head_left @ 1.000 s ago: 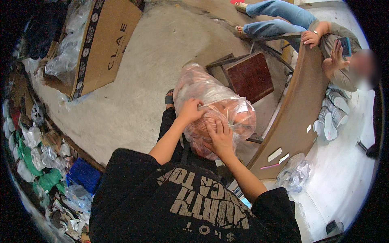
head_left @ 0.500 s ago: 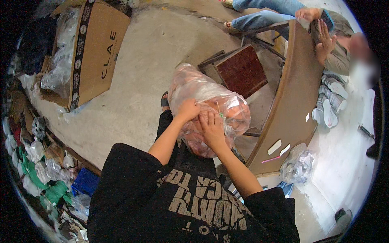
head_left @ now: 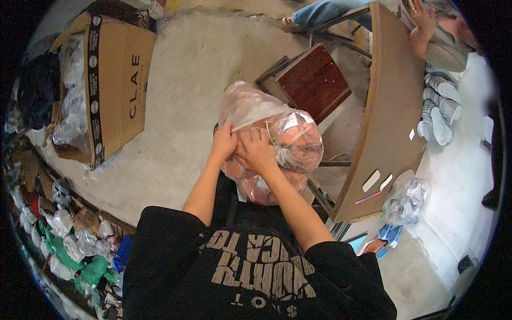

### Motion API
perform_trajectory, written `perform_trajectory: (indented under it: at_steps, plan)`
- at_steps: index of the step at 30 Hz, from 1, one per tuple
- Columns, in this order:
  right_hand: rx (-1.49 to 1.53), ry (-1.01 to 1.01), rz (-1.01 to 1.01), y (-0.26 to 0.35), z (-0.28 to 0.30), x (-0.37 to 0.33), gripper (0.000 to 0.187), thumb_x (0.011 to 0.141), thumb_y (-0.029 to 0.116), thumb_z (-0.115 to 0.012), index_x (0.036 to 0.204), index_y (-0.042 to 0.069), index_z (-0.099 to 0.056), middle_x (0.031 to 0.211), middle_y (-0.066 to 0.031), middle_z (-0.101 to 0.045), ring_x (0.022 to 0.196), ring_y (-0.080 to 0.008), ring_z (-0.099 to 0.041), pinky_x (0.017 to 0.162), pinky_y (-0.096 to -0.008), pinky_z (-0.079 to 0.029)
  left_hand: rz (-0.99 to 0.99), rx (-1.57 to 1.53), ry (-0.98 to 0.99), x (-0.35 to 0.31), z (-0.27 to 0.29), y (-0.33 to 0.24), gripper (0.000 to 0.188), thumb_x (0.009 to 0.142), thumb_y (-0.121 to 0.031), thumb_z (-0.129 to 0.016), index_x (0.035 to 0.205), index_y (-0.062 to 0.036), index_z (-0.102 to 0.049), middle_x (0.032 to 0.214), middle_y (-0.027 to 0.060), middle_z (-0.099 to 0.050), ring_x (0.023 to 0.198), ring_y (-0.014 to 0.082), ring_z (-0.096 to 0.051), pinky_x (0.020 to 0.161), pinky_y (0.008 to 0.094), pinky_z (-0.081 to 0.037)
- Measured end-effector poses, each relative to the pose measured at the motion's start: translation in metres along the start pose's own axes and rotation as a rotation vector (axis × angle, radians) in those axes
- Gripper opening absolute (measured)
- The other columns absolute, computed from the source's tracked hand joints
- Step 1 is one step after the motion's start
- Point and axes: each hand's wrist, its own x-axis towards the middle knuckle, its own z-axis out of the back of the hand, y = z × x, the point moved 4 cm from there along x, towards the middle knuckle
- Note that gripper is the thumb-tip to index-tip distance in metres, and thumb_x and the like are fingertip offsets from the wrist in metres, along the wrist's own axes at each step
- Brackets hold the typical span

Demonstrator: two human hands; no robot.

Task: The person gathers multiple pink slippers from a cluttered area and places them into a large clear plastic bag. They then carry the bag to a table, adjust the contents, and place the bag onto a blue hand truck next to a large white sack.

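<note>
**One clear bag (head_left: 292, 143), two hands at its loose film**

Far to the left of the hands stand one cardboard box (head_left: 120, 98), crumpled clear plastic (head_left: 72, 106) in its open side, and, nearer the person, one heap of scraps (head_left: 80, 250) in green, white and clear (too tangled to count).

The left hand (head_left: 226, 141) is curled nearly closed, seemingly on a fold of the bag's film. Just beside it, the right hand (head_left: 259, 151) lies over the bag with its fingers part-bent; whether it grips or only presses, I cannot tell. The bag is directly under both hands, bulging out to their right, its orange-pink contents uncountable.

The step in hand looks like bunching the film with both hands together. The next move probably calls for a firm pinch on that slippery film while the soft load stays steady.

Ahead and right of the hands is one dark red wooden seat (head_left: 313, 82). Farther right, one brown tabletop (head_left: 380, 112) carries three pale pieces (head_left: 371, 181) and one pink stick (head_left: 368, 197). Beyond come one plastic bundle (head_left: 405, 201), one co-worker's hand (head_left: 423, 24) and stacked pale insoles (head_left: 441, 109), too many to count.
</note>
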Motion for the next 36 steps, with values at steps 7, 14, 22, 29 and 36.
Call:
perform_trajectory:
  at_steps: [7, 14, 22, 29, 36]
  plan:
    - [0.11, 0.008, -0.173, 0.009, 0.022, -0.001, 0.076, 0.071, 0.047, -0.08, 0.133, 0.014, -0.051, 0.137, -0.0188, -0.046, 0.131, -0.0431, -0.039, 0.105, -0.0584, -0.04, 0.111, 0.022, -0.058, -0.006, 0.02, 0.028, 0.023, 0.081, -0.021, -0.071, 0.094, -0.0023, -0.066, 0.087, 0.0208, -0.07, 0.084, 0.0414, -0.067, 0.075, 0.048, -0.052]
    - [-0.106, -0.096, -0.151, 0.018, 0.062, -0.03, 0.073, 0.075, 0.048, -0.077, 0.131, 0.007, -0.053, 0.141, -0.0252, -0.044, 0.133, -0.0476, -0.037, 0.115, -0.0632, -0.024, 0.199, -0.064, -0.043, -0.036, 0.007, 0.033, 0.03, 0.086, -0.029, -0.071, 0.094, -0.0004, -0.068, 0.088, 0.021, -0.071, 0.082, 0.0372, -0.069, 0.075, 0.0428, -0.054]
    - [-0.288, 0.198, 0.469, 0.048, 0.016, -0.05, 0.046, 0.088, 0.034, -0.056, 0.127, 0.01, -0.056, 0.136, -0.0132, -0.051, 0.131, -0.0318, -0.041, 0.114, -0.0569, -0.027, 0.332, -0.115, -0.164, -0.056, -0.015, 0.047, 0.035, 0.092, -0.035, -0.062, 0.098, -0.0011, -0.069, 0.097, 0.0258, -0.069, 0.092, 0.0435, -0.067, 0.081, 0.0498, -0.053]
    - [-0.545, 0.257, 0.644, 0.035, -0.024, -0.034, 0.053, 0.084, 0.052, -0.062, 0.119, 0.012, -0.063, 0.119, -0.0057, -0.058, 0.114, -0.0254, -0.046, 0.094, -0.0427, -0.038, 0.376, -0.237, -0.003, -0.051, -0.028, 0.036, 0.046, 0.095, -0.045, -0.05, 0.107, -0.0047, -0.068, 0.106, 0.0268, -0.068, 0.099, 0.048, -0.064, 0.087, 0.0543, -0.05]
    - [-0.716, 0.494, 0.634, 0.036, -0.059, -0.013, 0.047, 0.094, 0.044, -0.05, 0.132, 0.019, -0.062, 0.134, -0.003, -0.06, 0.122, -0.0263, -0.044, 0.096, -0.0439, -0.034, 0.441, -0.248, 0.001, -0.053, -0.009, 0.031, 0.044, 0.089, -0.046, -0.055, 0.103, -0.0084, -0.074, 0.104, 0.0209, -0.071, 0.099, 0.0413, -0.067, 0.086, 0.0514, -0.052]
